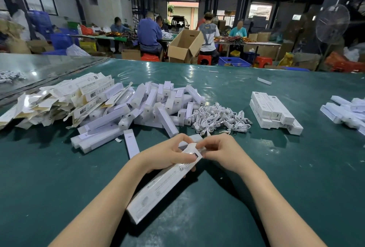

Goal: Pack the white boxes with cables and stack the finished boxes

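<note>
Looked down on one green worktop (266,171). Counted four heaps on it: flattened printed cartons (49,102) at ten o'clock, too many to number; loose white boxes (150,106) at eleven, likewise uncounted; one stack of finished boxes (272,110), two layers deep, at two; one looser pile (345,110) at three, cut by the frame edge. Found one tangle of white cables (219,118) at twelve, between loose boxes and stack. Held one long white box (158,189) slantwise at six in two hands: left hand (166,155) with fingers (178,141) clamped round its far end, right hand (225,151) with fingers (207,144) pinched on the end flap (190,148). Noted one single box (131,146) flat beside the left wrist.
</note>
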Motion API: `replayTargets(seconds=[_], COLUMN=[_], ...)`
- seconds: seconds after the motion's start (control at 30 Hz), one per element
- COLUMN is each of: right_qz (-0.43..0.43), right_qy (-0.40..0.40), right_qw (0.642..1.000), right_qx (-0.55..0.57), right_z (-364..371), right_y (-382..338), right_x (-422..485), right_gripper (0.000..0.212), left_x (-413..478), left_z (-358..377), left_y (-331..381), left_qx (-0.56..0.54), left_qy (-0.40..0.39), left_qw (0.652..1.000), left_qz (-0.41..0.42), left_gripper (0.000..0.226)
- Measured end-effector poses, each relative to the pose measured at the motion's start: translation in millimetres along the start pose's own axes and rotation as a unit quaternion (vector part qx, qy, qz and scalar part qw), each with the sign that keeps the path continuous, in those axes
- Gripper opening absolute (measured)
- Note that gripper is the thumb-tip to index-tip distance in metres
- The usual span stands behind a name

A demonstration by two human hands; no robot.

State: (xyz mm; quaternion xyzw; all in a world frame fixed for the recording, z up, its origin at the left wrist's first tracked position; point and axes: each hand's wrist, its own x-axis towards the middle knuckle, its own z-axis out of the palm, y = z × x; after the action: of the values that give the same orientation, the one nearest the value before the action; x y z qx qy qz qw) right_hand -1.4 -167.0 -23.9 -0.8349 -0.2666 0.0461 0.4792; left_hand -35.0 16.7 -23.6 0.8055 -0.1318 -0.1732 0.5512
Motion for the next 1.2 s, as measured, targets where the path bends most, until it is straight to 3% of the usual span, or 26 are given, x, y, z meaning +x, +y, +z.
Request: replayTargets(seconds=[0.13,0.33,0.53,0.67,0.83,1.03,1.2], right_qz=[-0.007,0.039,0.036,0.054,0.086,0.079,0.084], right_qy=[-0.002,0.095,0.043,0.033,0.116,0.112,0.136], right_qw=[0.999,0.977,0.969,0.931,0.953,0.936,0.928], right_qx=[0.034,0.188,0.24,0.359,0.267,0.326,0.337], right_z=[4.0,17.3,22.3,24.4,23.9,30.7,28.3], right_y=[-3.9,-2.6,-2.7,-5.0,0.0,0.0,0.5], right_x=[0.8,1.4,2.6,4.4,6.8,6.4,7.8], right_gripper=[0.032,0.027,0.029,0.027,0.015,0.016,0.023], left_x=[1.3,0.2,0.8,1.0,3.8,7.2,8.9], left_z=[-0.8,-3.2,-3.3,-2.6,-0.9,1.4,4.5], left_y=[-1.9,-3.8,-4.6,-3.4,-3.3,-5.0,-3.9], left_qx=[-0.007,-0.032,-0.076,-0.069,-0.088,-0.076,-0.143], left_qy=[0.013,0.039,0.042,0.054,0.077,0.08,0.101], left_qw=[1.0,0.999,0.996,0.996,0.993,0.993,0.983], left_qz=[-0.004,0.005,-0.01,0.008,0.025,0.036,0.057], left_gripper=[0.028,0.031,0.036,0.026,0.015,0.008,0.015])
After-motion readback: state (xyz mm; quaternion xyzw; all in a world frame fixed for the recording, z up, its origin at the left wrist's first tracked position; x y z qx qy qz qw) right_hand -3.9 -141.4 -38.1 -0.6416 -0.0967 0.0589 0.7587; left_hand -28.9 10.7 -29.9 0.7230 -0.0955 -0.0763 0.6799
